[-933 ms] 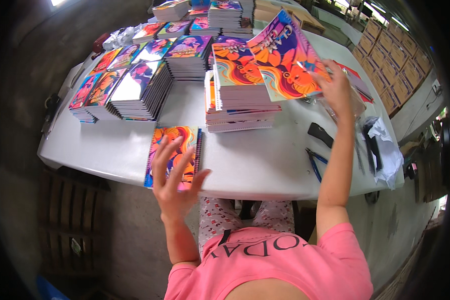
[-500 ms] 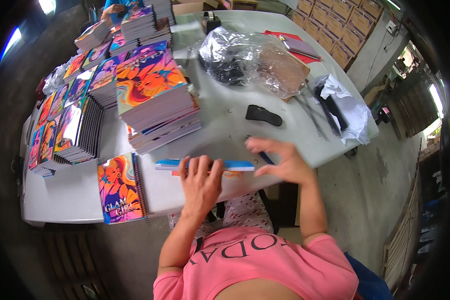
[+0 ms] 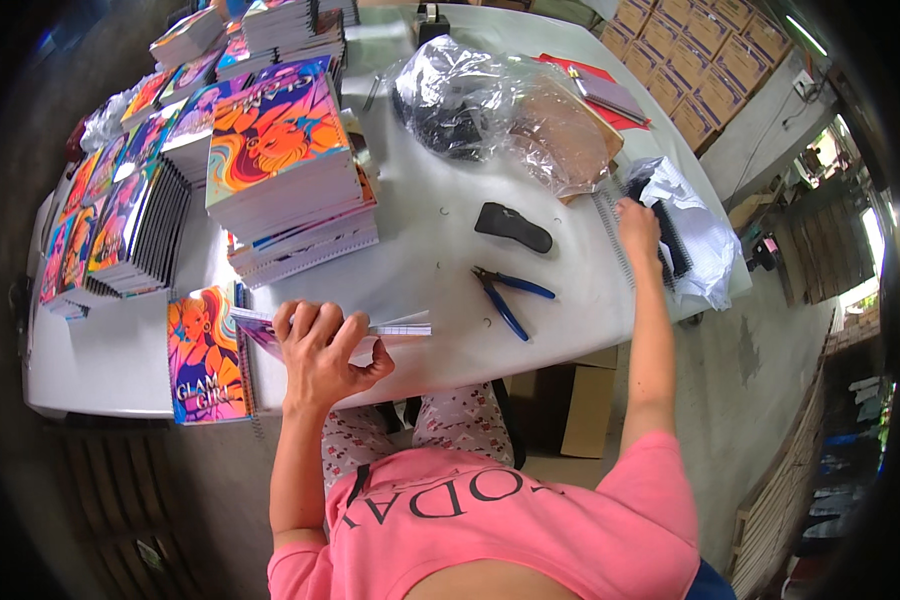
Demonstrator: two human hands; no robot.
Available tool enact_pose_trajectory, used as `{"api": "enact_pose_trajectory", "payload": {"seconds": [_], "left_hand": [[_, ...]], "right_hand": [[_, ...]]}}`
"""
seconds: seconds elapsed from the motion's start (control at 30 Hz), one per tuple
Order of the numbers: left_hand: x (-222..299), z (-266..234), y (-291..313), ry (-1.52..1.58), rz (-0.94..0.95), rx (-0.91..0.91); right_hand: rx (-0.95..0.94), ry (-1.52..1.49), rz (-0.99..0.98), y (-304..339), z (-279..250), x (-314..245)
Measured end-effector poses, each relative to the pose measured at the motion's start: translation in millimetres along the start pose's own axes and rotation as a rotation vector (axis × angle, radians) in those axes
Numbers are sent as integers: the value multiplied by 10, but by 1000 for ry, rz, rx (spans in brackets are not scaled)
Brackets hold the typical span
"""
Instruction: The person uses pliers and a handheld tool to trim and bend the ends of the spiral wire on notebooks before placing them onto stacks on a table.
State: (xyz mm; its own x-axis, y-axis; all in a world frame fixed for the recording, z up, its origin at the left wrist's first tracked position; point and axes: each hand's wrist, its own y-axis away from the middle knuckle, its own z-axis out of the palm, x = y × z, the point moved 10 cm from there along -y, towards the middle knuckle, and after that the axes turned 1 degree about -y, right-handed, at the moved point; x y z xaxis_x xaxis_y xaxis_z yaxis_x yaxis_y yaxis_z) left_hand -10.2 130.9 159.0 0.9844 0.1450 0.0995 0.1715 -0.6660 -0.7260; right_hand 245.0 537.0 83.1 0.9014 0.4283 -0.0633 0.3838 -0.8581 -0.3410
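Near the table's front edge, my left hand [image 3: 320, 350] grips a notebook [image 3: 405, 329] edge-on, its fingers over the top and its thumb below. White pages show right of the hand and a colourful cover to the left. My right hand [image 3: 638, 232] is stretched out to the spiral binding coils [image 3: 676, 245] at the table's right side. Its fingers are curled together there; what they pinch is too small to make out. Between the hands lie blue-handled pliers [image 3: 510, 303], jaws toward the far left, and a black curved case-like piece [image 3: 513, 228].
Tall stacks of colourful notebooks [image 3: 280, 190] fill the left side. One spiral-bound notebook [image 3: 210, 355] lies at the front left edge. Clear plastic bags [image 3: 460, 105] sit at the back, crumpled white paper [image 3: 708, 250] at the right. An open cardboard box [image 3: 585, 410] stands below the table edge.
My right hand has moved from beside the pliers to the coils at the right, its fingers closing. The pliers now lie in full view. My left hand has tilted the notebook.
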Motion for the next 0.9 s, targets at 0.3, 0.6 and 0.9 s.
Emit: {"api": "enact_pose_trajectory", "payload": {"seconds": [0.3, 0.6, 0.9], "left_hand": [[77, 142, 177, 30, -242, 140], [73, 207, 266, 34, -318, 255], [102, 127, 201, -18, -300, 203]], "right_hand": [[66, -482, -194, 569, -1241, -529], [-347, -1048, -452, 1735, -1228, -2327], [-211, -1013, -582, 1596, -1257, -2578]]}}
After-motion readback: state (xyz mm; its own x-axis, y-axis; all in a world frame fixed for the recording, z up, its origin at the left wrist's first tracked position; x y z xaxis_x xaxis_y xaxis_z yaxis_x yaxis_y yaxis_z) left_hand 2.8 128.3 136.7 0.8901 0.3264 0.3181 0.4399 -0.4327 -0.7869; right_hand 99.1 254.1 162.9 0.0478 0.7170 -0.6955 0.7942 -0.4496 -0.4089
